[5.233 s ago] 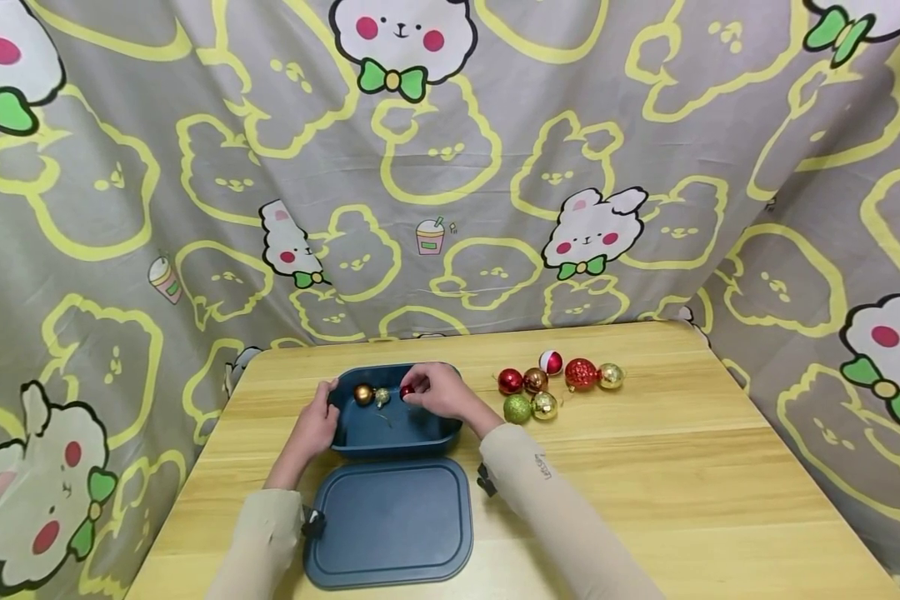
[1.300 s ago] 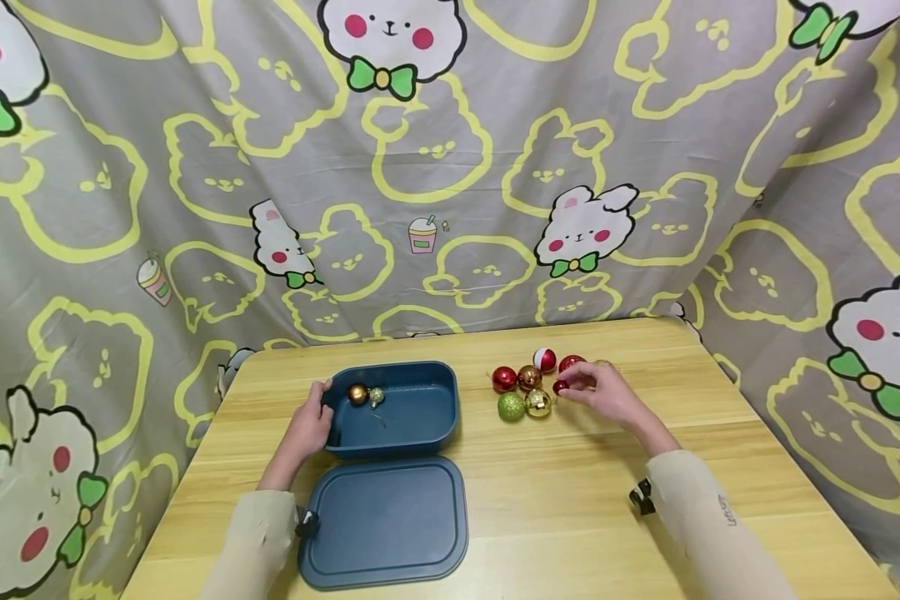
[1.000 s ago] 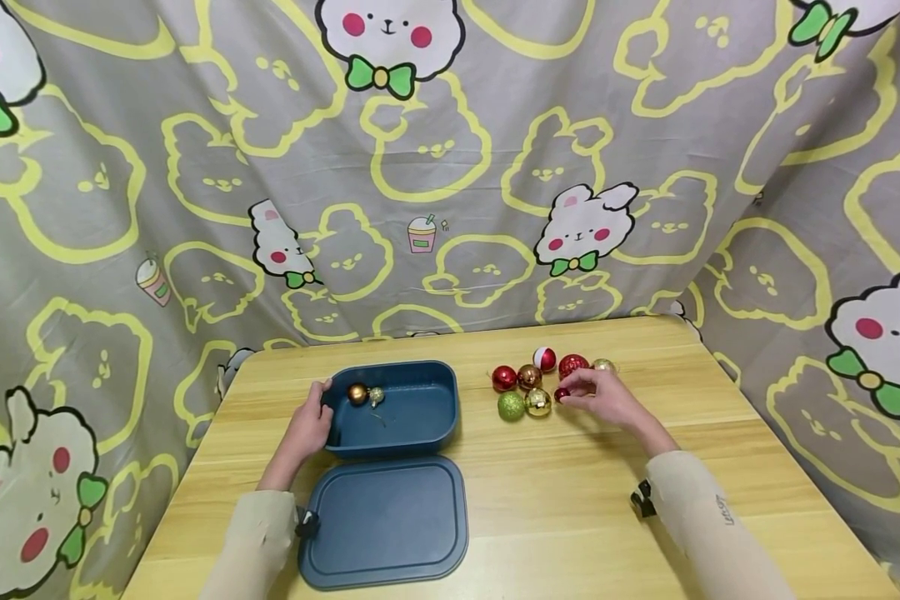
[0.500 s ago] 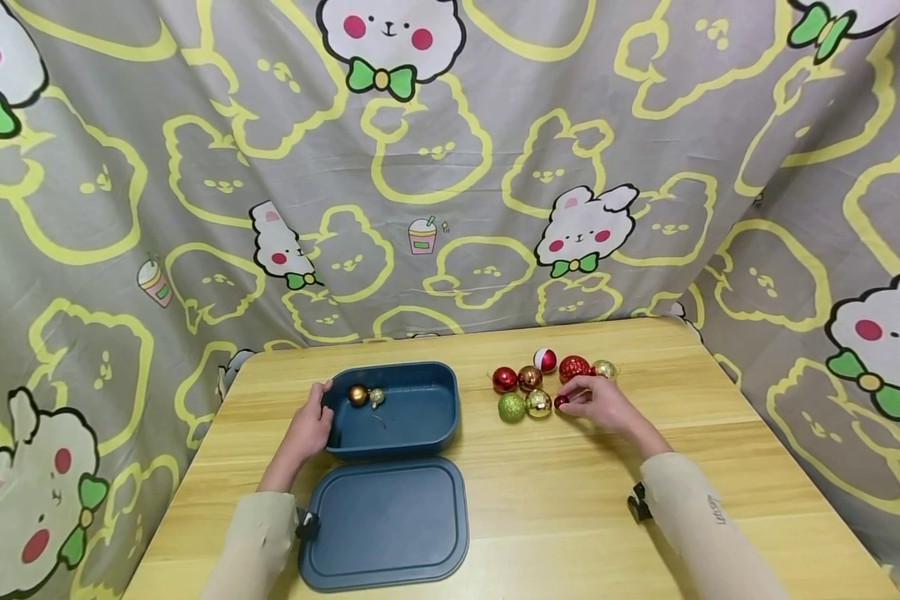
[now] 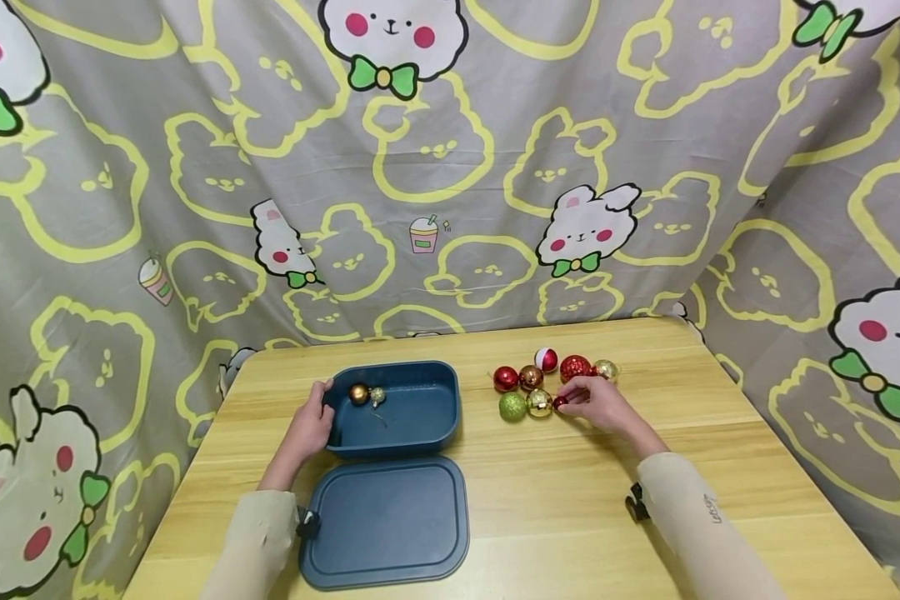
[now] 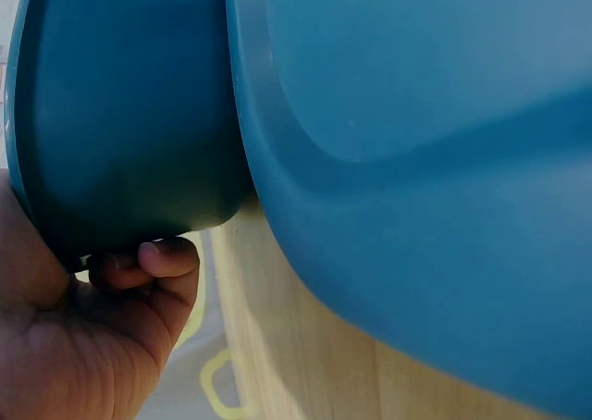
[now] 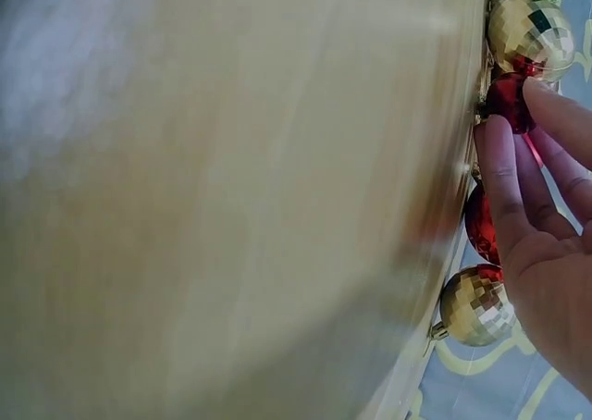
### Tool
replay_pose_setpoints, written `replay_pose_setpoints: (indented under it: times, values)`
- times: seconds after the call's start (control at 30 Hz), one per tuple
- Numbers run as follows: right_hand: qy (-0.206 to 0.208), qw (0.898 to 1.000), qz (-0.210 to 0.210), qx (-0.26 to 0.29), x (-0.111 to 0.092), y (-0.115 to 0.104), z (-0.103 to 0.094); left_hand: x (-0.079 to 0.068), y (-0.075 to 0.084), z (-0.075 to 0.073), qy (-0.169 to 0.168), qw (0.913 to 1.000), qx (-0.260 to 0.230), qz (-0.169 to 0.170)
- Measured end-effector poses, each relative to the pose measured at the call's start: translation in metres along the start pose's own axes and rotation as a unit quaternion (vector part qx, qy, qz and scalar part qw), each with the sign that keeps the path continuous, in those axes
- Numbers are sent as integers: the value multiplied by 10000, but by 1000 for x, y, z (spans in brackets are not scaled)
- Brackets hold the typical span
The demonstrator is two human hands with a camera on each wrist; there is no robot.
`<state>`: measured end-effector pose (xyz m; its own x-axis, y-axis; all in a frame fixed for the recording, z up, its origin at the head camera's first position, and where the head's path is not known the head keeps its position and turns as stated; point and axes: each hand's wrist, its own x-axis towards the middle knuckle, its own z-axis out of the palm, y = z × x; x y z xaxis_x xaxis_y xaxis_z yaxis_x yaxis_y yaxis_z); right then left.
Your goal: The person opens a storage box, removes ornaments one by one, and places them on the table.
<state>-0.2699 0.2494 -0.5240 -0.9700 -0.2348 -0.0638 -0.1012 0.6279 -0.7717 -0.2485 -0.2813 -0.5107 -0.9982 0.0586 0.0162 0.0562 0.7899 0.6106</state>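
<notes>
My left hand (image 5: 314,423) grips the left end of a dark blue rectangular box (image 5: 420,448), thumb over the rim and fingers curled at the outer wall. A copper bauble (image 5: 358,394) and a small pale gold bauble (image 5: 377,397) lie inside at the left. On the table to the right, my right hand (image 5: 598,403) pinches a small shiny red bauble (image 7: 509,104) between thumb and fingers, right beside a gold faceted bauble (image 5: 539,403). Around it sit a green glitter bauble (image 5: 512,407), a red one (image 5: 506,379) and a brown one (image 5: 531,377).
A flat blue lid (image 5: 386,523) lies in front of the box. Behind the right hand are a red-and-white bauble (image 5: 546,360), a larger textured red bauble (image 5: 574,367) and another gold bauble (image 5: 607,370). A patterned grey curtain (image 5: 450,167) hangs behind the wooden table (image 5: 570,517).
The right hand has carried the small red bauble out of the box to the group on the right, then lowered it beside the gold faceted one. The left hand stays on the box.
</notes>
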Motion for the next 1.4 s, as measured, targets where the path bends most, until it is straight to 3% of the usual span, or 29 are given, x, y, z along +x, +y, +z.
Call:
replay_pose_setpoints:
  times: [0.9,1.4]
  values:
    - [-2,10000,-4,33,-2,-7,0,-1,2,-1,-31,10000,-7,-64]
    - [154,9996,-219,45,-7,-13,-16,-1,2,-1,-33,10000,0,-55]
